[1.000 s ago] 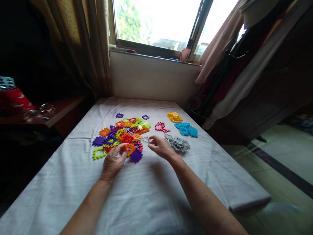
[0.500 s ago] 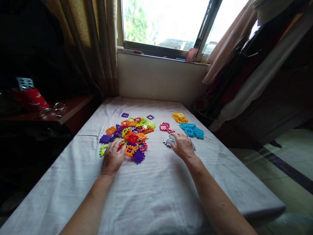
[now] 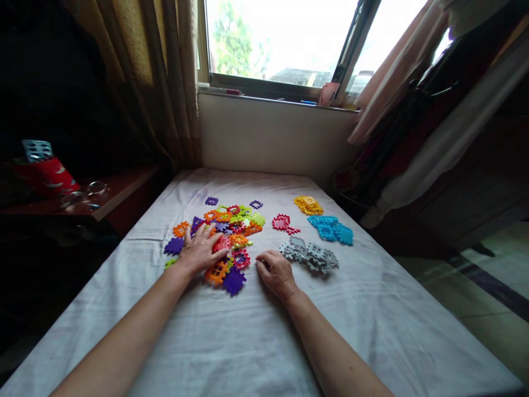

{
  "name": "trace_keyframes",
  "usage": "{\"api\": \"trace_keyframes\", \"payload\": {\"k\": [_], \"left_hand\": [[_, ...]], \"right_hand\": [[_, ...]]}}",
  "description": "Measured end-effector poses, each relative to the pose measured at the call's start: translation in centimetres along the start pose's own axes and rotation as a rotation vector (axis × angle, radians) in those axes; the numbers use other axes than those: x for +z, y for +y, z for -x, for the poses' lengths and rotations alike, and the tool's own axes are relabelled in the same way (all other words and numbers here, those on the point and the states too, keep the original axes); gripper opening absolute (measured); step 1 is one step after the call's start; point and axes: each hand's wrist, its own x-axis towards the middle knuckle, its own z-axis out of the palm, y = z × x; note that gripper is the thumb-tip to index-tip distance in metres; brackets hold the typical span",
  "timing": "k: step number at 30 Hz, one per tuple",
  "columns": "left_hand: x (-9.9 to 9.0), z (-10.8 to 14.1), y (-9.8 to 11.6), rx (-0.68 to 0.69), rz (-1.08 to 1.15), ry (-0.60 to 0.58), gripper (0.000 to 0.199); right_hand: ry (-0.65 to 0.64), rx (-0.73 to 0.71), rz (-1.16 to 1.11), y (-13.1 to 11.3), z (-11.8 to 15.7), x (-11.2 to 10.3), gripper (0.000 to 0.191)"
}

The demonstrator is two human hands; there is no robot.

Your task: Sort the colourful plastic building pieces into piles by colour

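My left hand [image 3: 200, 249] lies with fingers spread over the mixed heap of orange, purple, green and red toothed plastic pieces, near a red piece [image 3: 222, 244]. At the heap's near edge are an orange piece [image 3: 216, 273] and a purple piece [image 3: 234, 280]. My right hand [image 3: 276, 271] rests between the heap and the grey pile [image 3: 316, 256], its fingers curled together; whether they hold anything is hidden. Beyond it lie red pieces [image 3: 281, 222], a blue pile [image 3: 332, 229] and a yellow pile [image 3: 308, 205].
Two purple pieces [image 3: 211, 201] [image 3: 255, 204] lie apart at the back of the cloth-covered surface [image 3: 231, 342]. A side table at left bears a red container [image 3: 46, 175] and glasses [image 3: 97, 188]. Clothes hang at right, with a window behind.
My right hand has left the grey pile and moved left and nearer. My left hand has moved right and farther over the heap. The view has shifted slightly.
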Motion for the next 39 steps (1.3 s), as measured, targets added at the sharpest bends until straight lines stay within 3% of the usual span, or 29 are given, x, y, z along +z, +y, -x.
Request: {"api": "trace_keyframes", "payload": {"k": [4,8,17,21,25,29,33,36,39], "left_hand": [[0.0,2.3,-3.7,-0.081,-0.022,0.01,0.057],[0.4,4.7,-5.7,-0.089,0.022,0.043,0.061],[1.6,6.4,-5.8,-0.066,0.1,0.155,0.054],[1.7,6.5,-5.8,-0.063,0.111,0.162,0.05],[1.6,6.5,-5.9,-0.044,0.109,0.143,0.051],[1.7,6.3,-6.2,-0.034,0.1,0.138,0.054],[2.0,6.1,-6.6,-0.035,0.093,0.151,0.055],[2.2,6.0,-6.8,-0.045,0.081,0.159,0.058],[2.3,5.9,-6.9,-0.053,0.059,0.158,0.059]], "right_hand": [[0.04,0.01,-0.012,-0.2,-0.6,0.1,0.026],[0.033,-0.053,0.015,-1.3,-2.8,0.6,0.033],[-0.197,-0.268,0.172,-6.6,-10.3,3.4,0.026],[-0.254,-0.283,0.255,-7.9,-11.3,4.6,0.026],[-0.214,-0.243,0.237,-8.2,-11.1,4.4,0.022],[-0.089,-0.159,0.149,-6.1,-9.4,1.6,0.021],[0.024,0.122,0.073,-0.8,-6.4,-4.2,0.027],[0.085,0.314,0.05,3.6,-4.6,-8.6,0.019],[0.093,0.402,-0.001,6.5,-3.8,-10.6,0.022]]}}
